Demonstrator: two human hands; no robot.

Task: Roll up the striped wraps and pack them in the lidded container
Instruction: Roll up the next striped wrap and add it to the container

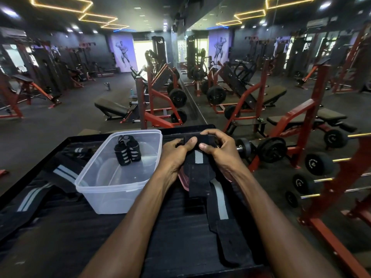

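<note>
You have two rolled wraps (127, 150) already standing side by side in the far half of the clear container (96, 177), which sits open on the black table (100, 237). You are partway through another: your left hand (176, 155) and right hand (218, 151) both curl around the rolled end of a striped wrap (200, 157), thumbs pressed on top and fingers tucked behind, holding it just to the right of the container. The roll looks only begun, since a long tail of that wrap trails toward you across the table, its grey stripe showing and its dark end lying flat near the table's front edge. To the left of the container at least two more unrolled wraps (62, 173) lie loose on the table, so I judge you are under halfway. Something pinkish (184, 180) peeks out beneath your hands and may be the lid, though I cannot tell for sure. Left to do: finish this roll, place it inside, roll the rest, then close the container.
</note>
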